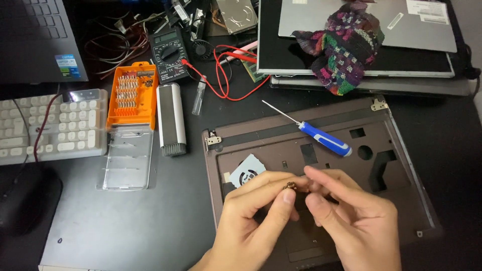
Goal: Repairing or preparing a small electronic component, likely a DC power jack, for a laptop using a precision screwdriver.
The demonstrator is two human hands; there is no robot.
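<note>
My left hand (251, 221) and my right hand (351, 221) meet over a brown laptop base shell (401, 150) at the bottom centre. Between the left thumb and fingertips sits a small brass-coloured part (289, 186); my right fingertips touch it from the other side. Which hand bears it is hard to tell. A blue-handled screwdriver (324, 140) lies on the shell just beyond my hands, tip pointing up-left. A small fan (247, 172) shows in the shell by my left hand.
An orange bit set with open clear lid (131, 95), a grey-white brush tool (171, 118), a multimeter with red leads (169, 52), a white keyboard (50, 125), a black mouse (25, 200), and stacked laptop parts under a coloured cloth (344, 45).
</note>
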